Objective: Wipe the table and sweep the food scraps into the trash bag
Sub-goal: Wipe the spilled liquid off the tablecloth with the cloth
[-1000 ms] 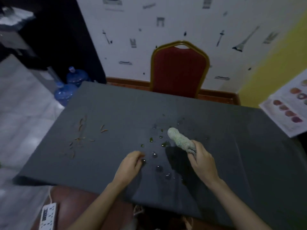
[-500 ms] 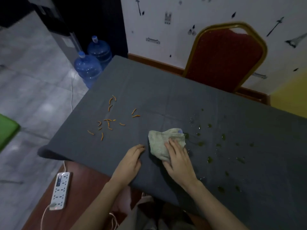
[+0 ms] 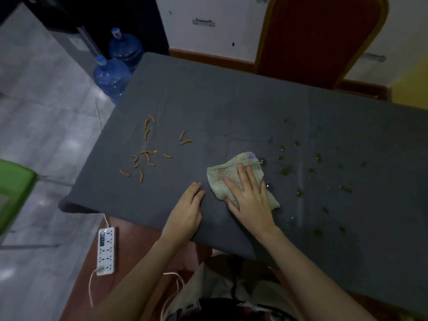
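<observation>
A dark grey table (image 3: 231, 107) fills the view. A pale green cloth (image 3: 222, 176) lies spread on it near the front edge. My right hand (image 3: 251, 195) presses flat on the cloth, fingers apart. My left hand (image 3: 187, 214) rests palm down on the bare table just left of the cloth, holding nothing. Several orange food scraps (image 3: 148, 154) lie scattered on the table's left part. Greenish wet drops (image 3: 298, 167) dot the surface right of the cloth. No trash bag is in view.
A red chair (image 3: 319, 38) stands at the table's far side. Two blue water jugs (image 3: 113, 75) sit on the floor off the far left corner. A white power strip (image 3: 106, 250) lies on the brown surface below the front edge. Something green (image 3: 14, 188) shows at far left.
The cloth was bunched in my right hand a second ago; now it lies spread flat under the palm. My view has turned left and closer, bringing the orange scraps nearer the centre.
</observation>
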A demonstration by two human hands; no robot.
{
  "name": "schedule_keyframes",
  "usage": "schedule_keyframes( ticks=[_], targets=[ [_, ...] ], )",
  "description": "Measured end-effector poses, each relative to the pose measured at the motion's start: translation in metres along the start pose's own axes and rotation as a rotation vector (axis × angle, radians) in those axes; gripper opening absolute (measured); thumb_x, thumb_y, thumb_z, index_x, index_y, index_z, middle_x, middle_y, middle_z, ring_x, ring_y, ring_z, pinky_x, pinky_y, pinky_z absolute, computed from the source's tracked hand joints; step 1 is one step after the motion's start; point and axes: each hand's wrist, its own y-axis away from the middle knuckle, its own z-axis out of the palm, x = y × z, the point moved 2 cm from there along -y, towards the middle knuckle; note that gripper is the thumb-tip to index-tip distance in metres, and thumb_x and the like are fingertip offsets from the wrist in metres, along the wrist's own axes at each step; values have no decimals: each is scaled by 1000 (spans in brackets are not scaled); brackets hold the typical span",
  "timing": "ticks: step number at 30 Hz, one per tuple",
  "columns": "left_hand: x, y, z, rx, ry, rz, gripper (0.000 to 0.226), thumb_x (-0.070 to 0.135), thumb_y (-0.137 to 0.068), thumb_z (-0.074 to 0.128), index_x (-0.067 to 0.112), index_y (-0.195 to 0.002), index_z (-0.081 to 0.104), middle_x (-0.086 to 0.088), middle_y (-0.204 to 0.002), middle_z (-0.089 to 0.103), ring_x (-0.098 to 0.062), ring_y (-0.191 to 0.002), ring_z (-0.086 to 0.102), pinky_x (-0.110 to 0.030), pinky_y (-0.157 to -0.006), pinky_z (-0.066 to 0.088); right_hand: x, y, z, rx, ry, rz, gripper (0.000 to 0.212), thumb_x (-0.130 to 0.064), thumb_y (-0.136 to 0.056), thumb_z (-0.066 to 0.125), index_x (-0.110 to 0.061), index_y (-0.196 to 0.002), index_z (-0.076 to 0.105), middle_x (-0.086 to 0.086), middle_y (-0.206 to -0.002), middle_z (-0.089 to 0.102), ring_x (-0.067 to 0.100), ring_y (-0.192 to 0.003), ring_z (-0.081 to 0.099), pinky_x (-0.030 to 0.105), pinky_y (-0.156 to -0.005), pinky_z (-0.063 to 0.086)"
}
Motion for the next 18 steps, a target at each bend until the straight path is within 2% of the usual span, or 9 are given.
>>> schedule_keyframes(
  ticks=[1, 4, 7, 10, 12, 15, 18],
  targets=[
    [2, -2, 1, -3, -13, -4, 46, -7, -79, 60, -9, -125, 54, -26, -136, 51, -38, -130, 48, -49, -113, 29, 9, 6, -4, -4, -7, -28, 54, -36, -89, 59, -26, -141, 47, 15, -159, 22, 34, -147, 18, 63, -110, 27],
    [6, -13, 3, 3, -9, 6, 48, -2, -82, 58, -6, -130, 50, -22, -141, 47, -34, -134, 42, -42, -118, 23, 45, 33, -14, -12, -32, -43, 52, -24, -86, 66, -20, -136, 53, 16, -156, 29, 33, -145, 25, 59, -109, 33],
    [14, -32, 7, 14, 50, 35, 48, 4, -88, 54, -3, -134, 45, -18, -146, 41, -29, -139, 35, -37, -121, 15, 96, 69, -26, -1, -75, 93, 57, -20, -85, 68, -18, -139, 50, 15, -157, 26, 32, -145, 26, 54, -110, 35],
    [18, -45, 13, 28, 69, 10, 47, 8, -90, 50, -3, -136, 43, -16, -148, 39, -29, -140, 33, -40, -121, 15, 134, 99, -38, 45, -54, 249, 56, -19, -88, 68, -16, -140, 48, 14, -158, 23, 30, -146, 22, 55, -111, 32],
    [20, -45, 19, 37, 45, -4, 46, 12, -92, 43, -4, -134, 45, -17, -148, 38, -31, -141, 33, -41, -120, 15, 140, 105, -38, 65, -46, 325, 54, -21, -91, 64, -15, -141, 46, 14, -158, 22, 27, -147, 18, 54, -114, 28],
    [20, -42, 26, 48, 5, -5, 48, 16, -92, 36, -4, -134, 46, -18, -149, 39, -31, -142, 32, -40, -120, 15, 124, 92, -32, 123, -34, 381, 45, -22, -93, 61, -11, -135, 52, 19, -154, 31, 32, -145, 25, 55, -111, 33],
    [16, -42, 28, 35, 14, -12, 49, 19, -93, 35, -2, -136, 45, -16, -151, 37, -28, -143, 30, -36, -120, 12, 92, 70, -25, 170, -42, 347, 40, -20, -93, 62, -9, -131, 56, 21, -151, 35, 35, -143, 29, 56, -109, 35]
  ],
)
